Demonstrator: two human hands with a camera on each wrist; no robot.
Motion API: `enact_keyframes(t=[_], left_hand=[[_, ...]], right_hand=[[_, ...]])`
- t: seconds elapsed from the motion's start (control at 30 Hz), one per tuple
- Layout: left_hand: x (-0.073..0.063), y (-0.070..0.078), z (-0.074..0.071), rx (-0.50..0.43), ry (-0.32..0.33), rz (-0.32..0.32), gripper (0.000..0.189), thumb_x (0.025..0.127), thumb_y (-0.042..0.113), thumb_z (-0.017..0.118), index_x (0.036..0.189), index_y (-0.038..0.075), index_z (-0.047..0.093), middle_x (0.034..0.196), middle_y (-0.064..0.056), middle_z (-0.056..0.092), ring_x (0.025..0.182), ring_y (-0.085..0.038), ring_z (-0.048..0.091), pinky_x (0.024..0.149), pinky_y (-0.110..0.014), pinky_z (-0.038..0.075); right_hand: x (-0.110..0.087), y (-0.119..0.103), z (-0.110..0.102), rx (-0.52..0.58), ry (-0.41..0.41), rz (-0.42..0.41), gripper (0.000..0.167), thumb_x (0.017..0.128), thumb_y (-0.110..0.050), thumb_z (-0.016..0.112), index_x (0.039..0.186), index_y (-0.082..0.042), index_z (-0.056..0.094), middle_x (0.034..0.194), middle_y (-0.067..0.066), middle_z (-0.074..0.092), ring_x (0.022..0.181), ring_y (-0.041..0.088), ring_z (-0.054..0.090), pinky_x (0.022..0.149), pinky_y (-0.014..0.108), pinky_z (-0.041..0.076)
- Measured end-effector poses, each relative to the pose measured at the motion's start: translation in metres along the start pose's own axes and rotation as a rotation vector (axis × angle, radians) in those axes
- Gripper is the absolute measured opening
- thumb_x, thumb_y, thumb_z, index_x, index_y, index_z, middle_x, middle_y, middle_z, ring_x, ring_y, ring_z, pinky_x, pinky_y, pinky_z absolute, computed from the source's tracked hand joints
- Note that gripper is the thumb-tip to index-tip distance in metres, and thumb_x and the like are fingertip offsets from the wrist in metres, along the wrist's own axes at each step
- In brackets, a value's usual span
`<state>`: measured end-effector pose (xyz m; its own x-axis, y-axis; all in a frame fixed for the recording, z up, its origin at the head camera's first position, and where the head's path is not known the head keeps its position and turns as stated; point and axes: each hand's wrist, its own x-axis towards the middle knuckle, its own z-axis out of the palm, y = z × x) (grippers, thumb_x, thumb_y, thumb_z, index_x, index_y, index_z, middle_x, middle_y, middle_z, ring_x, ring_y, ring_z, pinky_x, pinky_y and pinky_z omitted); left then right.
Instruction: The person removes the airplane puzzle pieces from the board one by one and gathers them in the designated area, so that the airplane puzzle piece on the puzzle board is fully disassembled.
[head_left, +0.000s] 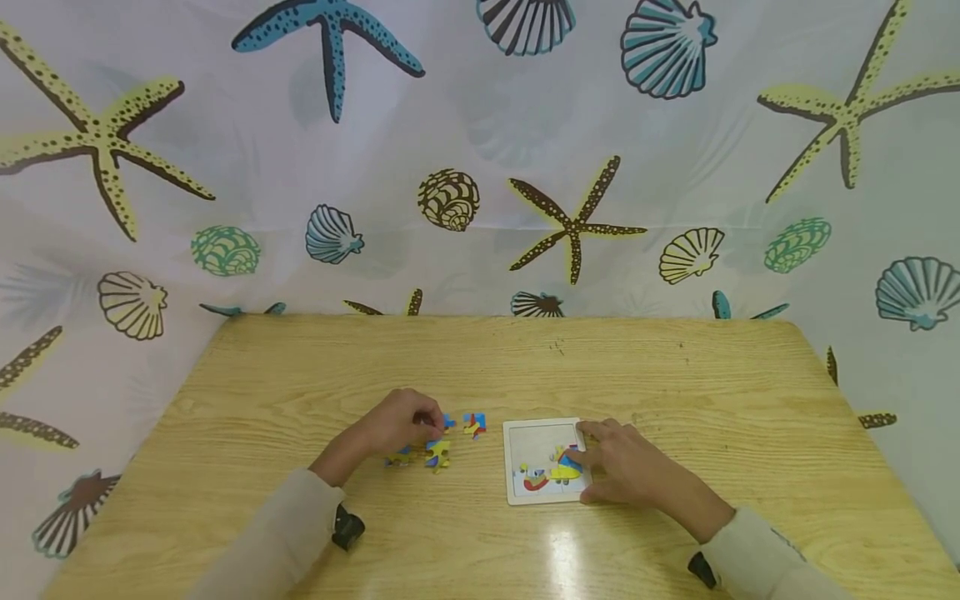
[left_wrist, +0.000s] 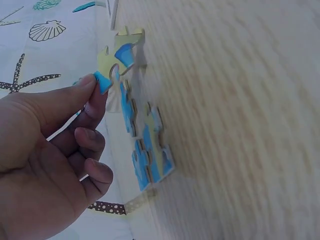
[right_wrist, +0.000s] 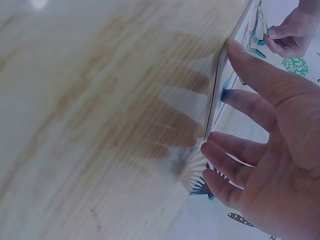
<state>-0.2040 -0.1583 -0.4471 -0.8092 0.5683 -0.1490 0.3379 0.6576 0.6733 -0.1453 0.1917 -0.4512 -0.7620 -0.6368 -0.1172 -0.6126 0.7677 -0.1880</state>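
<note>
My left hand [head_left: 401, 425] pinches a yellow-and-blue jigsaw piece [left_wrist: 125, 55] between thumb and forefinger, its other fingers loosely bent. In the left wrist view, more blue-and-yellow pieces [left_wrist: 156, 145] lie on the table below it. To the right is a shallow puzzle tray [head_left: 543, 423] with a pale rim. Joined pieces [head_left: 564, 471] with a red, yellow and blue picture fill its lower right part. My right hand [head_left: 626, 462] rests against the tray's right edge with fingers spread, one fingertip touching the pieces inside.
A loose piece [head_left: 474, 424] with red, yellow and blue lies between the left hand and the tray. Everything is on a wood-grain table [head_left: 300, 367]. Behind it hangs a white cloth [head_left: 397, 167] printed with shells and starfish.
</note>
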Motion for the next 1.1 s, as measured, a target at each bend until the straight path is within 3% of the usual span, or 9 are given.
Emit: enact_keyframes(t=[0.47, 0.67, 0.87, 1.1], left_hand=[[0.000, -0.006, 0.009, 0.091, 0.100, -0.028, 0.008, 0.085, 0.008, 0.068, 0.077, 0.011, 0.068, 0.078, 0.002, 0.064, 0.067, -0.007, 0.052, 0.059, -0.022, 0.044], [0.001, -0.010, 0.012, 0.086, 0.103, -0.023, 0.008, 0.084, 0.009, 0.069, 0.077, 0.013, 0.068, 0.078, 0.004, 0.065, 0.068, -0.007, 0.053, 0.061, -0.023, 0.045], [0.001, -0.010, 0.011, 0.061, 0.110, -0.062, 0.008, 0.087, 0.012, 0.067, 0.079, 0.013, 0.069, 0.079, 0.004, 0.064, 0.065, -0.008, 0.051, 0.059, -0.024, 0.043], [0.002, -0.002, 0.012, 0.060, 0.120, -0.004, 0.004, 0.086, 0.012, 0.068, 0.082, 0.010, 0.068, 0.082, 0.002, 0.067, 0.065, -0.007, 0.048, 0.058, -0.021, 0.042]], right_hand=[[0.002, 0.001, 0.002, 0.007, 0.002, 0.005, 0.059, 0.078, -0.044, 0.073, 0.128, -0.015, 0.061, 0.139, 0.021, 0.047, 0.120, 0.038, 0.048, 0.093, 0.057, 0.043], [0.001, 0.001, 0.003, 0.044, -0.006, 0.013, 0.060, 0.078, -0.044, 0.073, 0.128, -0.014, 0.061, 0.141, 0.022, 0.046, 0.124, 0.040, 0.046, 0.095, 0.059, 0.041], [0.001, 0.000, 0.003, 0.047, -0.012, 0.019, 0.060, 0.078, -0.044, 0.073, 0.128, -0.014, 0.060, 0.141, 0.022, 0.045, 0.124, 0.041, 0.045, 0.096, 0.059, 0.040], [0.000, 0.001, 0.003, 0.032, -0.005, 0.017, 0.060, 0.078, -0.044, 0.072, 0.129, -0.014, 0.060, 0.141, 0.022, 0.046, 0.123, 0.039, 0.047, 0.097, 0.058, 0.040]])
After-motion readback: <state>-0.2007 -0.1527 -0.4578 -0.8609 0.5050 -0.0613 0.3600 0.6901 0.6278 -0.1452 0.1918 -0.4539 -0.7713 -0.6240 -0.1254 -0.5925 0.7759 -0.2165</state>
